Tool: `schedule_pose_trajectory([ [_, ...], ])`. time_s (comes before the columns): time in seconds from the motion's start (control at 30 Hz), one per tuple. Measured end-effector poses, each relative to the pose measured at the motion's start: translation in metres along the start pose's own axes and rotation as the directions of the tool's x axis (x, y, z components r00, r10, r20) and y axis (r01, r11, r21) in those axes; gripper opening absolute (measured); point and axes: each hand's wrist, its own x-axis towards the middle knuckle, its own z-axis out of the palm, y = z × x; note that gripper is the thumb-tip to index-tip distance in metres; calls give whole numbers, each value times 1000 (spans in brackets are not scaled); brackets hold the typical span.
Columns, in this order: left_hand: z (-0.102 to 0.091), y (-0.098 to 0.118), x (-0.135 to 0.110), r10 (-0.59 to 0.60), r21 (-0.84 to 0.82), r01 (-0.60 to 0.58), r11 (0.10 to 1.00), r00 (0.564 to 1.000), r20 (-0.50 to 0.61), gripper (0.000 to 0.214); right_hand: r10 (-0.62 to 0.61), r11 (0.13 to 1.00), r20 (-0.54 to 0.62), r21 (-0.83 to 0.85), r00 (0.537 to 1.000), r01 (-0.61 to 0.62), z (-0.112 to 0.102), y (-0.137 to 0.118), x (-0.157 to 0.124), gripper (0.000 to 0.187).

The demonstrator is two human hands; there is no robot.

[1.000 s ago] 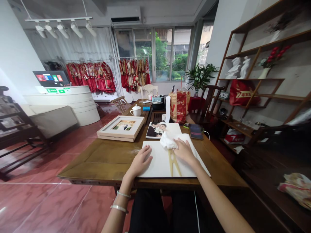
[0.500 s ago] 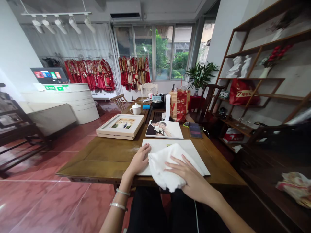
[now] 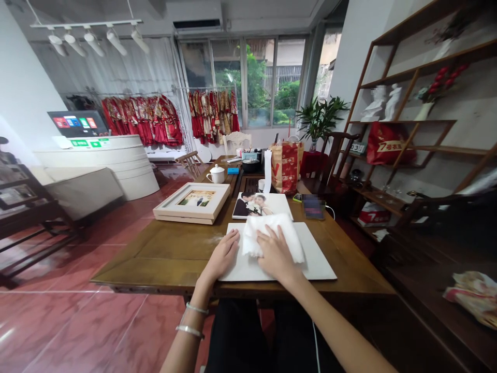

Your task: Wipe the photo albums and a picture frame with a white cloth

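White cloth: soft, rumpled, partly spread over the white board. Board: rectangular, flat, lower centre of frame.

2 bare forearms reaching forward, left grip palm down, right grip palm down, fingers spread

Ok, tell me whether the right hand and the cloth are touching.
Touching. The head view shows the right hand lying on top of the cloth, fingers spread over it.
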Motion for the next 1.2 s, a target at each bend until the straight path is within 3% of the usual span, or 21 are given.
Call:
schedule_pose_trajectory([
  [0.17,-1,-2,1,-16,-140,13,990,1000,-23,43,-166,982,40,101,985,162,2,-30,-27,54],
  [0.33,-3,9,0,-95,-153,88,984,995,-38,58,-282,916,76,317,957,245,-10,-27,-55,68],
  [0.53,-3,11,0,-26,-14,26,1000,1000,-3,46,-141,957,58,265,988,121,-29,6,-57,65],
  [0.7,-2,5,-1,8,37,-9,999,1000,12,41,69,986,4,153,998,-69,-18,54,-35,59],
  [0.9,-1,2,-2,43,19,-43,999,999,-9,38,254,967,-66,-8,965,-255,-13,105,-16,58],
  [1.03,-2,3,-3,40,24,-40,999,999,-9,39,219,973,-72,-56,973,-223,-13,103,-30,60],
  [1.2,-1,3,-1,32,44,-32,999,999,-11,39,115,992,-42,-45,992,-117,-14,67,-83,66],
])
